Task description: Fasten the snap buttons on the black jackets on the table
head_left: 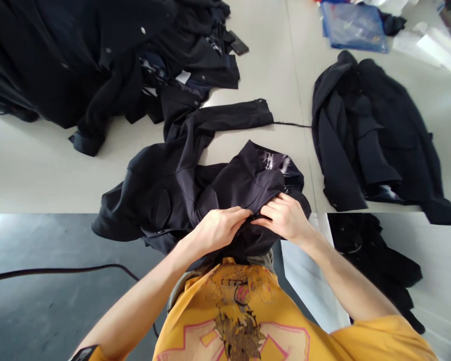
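A dark jacket [173,170] with a patterned lining lies over the table's front edge and hangs toward my body. My left hand [223,226] pinches the jacket's edge near its middle. Right beside it, my right hand [283,215] grips the same edge, its fingers curled over the fabric. The fingertips of both hands almost meet on the cloth. One sleeve [235,116] of the jacket stretches out to the right across the table, with a button at its cuff. The exact spot between the fingertips is partly hidden.
A heap of dark garments [108,55] covers the table's back left. Another dark jacket [376,135] lies on the right. Behind it are a blue plastic bag [355,27] and white papers [441,50]. More dark clothing [379,265] sits below the table at right. A black cable [60,271] runs at lower left.
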The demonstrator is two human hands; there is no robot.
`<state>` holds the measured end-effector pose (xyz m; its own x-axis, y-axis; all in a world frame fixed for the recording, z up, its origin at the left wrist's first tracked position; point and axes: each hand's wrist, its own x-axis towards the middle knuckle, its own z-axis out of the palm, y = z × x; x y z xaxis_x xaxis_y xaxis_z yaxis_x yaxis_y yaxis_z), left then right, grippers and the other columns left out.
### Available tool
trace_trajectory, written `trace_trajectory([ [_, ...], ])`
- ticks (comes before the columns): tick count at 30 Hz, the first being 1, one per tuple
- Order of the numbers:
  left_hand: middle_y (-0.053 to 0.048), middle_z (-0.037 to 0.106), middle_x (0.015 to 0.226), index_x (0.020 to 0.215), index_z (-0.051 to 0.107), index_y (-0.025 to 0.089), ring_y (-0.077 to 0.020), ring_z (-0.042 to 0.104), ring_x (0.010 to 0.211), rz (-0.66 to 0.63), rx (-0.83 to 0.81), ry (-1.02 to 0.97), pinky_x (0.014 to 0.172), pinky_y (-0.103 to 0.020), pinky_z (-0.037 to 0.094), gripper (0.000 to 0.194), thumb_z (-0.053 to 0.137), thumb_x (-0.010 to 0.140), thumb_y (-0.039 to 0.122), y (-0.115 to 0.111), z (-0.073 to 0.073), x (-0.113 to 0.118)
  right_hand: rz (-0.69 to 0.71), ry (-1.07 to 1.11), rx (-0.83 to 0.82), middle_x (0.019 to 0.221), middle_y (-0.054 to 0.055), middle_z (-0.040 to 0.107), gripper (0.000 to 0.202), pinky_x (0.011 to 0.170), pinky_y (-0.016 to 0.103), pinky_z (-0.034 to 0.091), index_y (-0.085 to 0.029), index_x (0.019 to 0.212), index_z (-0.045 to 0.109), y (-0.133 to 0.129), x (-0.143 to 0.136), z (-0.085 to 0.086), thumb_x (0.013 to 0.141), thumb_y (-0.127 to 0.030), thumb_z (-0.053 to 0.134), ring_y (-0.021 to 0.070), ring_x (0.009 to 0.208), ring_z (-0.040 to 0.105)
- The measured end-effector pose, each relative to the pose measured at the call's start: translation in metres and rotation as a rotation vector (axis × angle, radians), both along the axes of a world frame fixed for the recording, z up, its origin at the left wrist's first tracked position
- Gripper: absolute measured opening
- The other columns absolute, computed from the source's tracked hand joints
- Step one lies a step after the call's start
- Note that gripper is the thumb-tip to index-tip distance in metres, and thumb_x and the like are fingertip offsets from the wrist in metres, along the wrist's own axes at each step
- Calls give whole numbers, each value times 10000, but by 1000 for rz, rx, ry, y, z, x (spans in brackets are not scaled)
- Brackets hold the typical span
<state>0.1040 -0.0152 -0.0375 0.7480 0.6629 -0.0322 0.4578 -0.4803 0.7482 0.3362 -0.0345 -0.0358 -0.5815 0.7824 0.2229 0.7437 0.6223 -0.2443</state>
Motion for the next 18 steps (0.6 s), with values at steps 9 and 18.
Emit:
trace_trajectory([
  [9,-46,645,945,1205,594,177,-132,645,752,4,75,-28,642,-217,475,297,353,1045,244,0,4,-4,-192,-15,58,1184,149,570,547,943,491,372,-209,1225,532,-1,-10,22,843,-563,697,328,1090,500],
  [18,-21,602,889,1175,573,184,-120,593,680,-46,195,62,554,-226,417,281,329,1049,240,-4,7,-9,-18,-1,63,1439,153,461,547,1175,649,189,-224,1316,529,9,-10,28,846,-401,746,369,1379,368],
])
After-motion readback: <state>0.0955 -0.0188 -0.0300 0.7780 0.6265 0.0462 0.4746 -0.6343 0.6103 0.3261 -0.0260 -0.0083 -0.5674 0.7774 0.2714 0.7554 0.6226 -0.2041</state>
